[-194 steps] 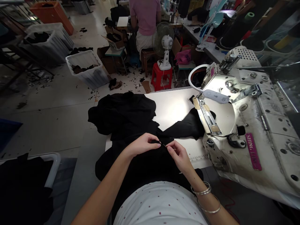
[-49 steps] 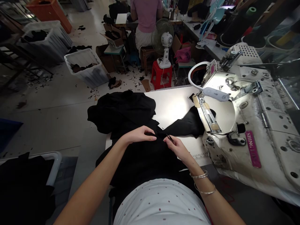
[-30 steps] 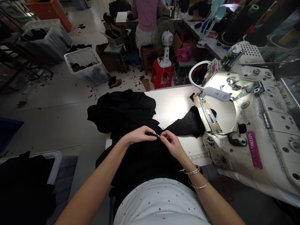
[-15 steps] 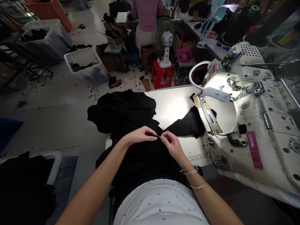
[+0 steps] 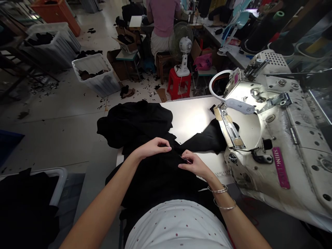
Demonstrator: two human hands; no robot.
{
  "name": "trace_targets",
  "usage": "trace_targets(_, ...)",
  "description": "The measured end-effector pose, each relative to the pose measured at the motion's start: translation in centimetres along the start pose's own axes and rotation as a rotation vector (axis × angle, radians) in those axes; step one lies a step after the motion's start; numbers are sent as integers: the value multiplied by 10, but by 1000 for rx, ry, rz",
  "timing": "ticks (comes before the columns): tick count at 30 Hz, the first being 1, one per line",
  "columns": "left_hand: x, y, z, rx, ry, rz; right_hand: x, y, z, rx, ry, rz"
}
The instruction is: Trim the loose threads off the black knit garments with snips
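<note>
A black garment [image 5: 145, 138] lies heaped on the white sewing table [image 5: 192, 117] and hangs down into my lap. My left hand [image 5: 153, 147] pinches a fold of it, fingers closed on the cloth. My right hand [image 5: 193, 164] sits just to the right, fingers pinched round a small thin tool [image 5: 184, 159] against the fabric. One end of the garment runs under the arm of the white sewing machine [image 5: 272, 138] at the right, where a lamp [image 5: 238, 105] lights the bed.
White bins [image 5: 95, 74] with dark scraps stand on the littered floor at the left. A person in a pink top [image 5: 163, 17] sits at the back beside a fan [image 5: 183, 46] and a red stool [image 5: 178, 84]. A tub of black cloth [image 5: 28, 204] is at my left.
My right hand has drawn away from the left, down and to the right, with the small tool. The left hand keeps its pinch on the black cloth.
</note>
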State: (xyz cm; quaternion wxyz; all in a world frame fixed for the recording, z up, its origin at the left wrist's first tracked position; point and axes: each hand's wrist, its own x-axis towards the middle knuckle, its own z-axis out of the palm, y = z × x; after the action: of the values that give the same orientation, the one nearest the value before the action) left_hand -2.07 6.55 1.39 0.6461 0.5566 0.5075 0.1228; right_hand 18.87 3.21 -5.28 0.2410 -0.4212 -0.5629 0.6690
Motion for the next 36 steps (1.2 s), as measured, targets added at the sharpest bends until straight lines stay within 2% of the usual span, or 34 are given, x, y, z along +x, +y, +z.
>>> trace_targets(4,2,2,-7,46,19,5,-13,6,-7,79,30,38)
trace_targets(7,12,3,-6,141,56,75,-29,8,-8,108,61,167)
trace_targets(10,27,5,4,241,81,141,-47,10,-6,167,122,326)
trace_targets(14,46,11,22,294,58,157,-65,10,-3,262,159,408)
trace_targets(18,57,15,29,322,-15,164,-74,10,-3,360,130,433)
trace_targets(26,72,12,24,355,-104,161,-83,25,-7,452,62,445)
trace_targets(31,73,13,22,349,-131,147,-81,25,-8,446,41,439)
trace_targets(36,66,8,17,338,-131,126,-75,20,-4,454,81,388)
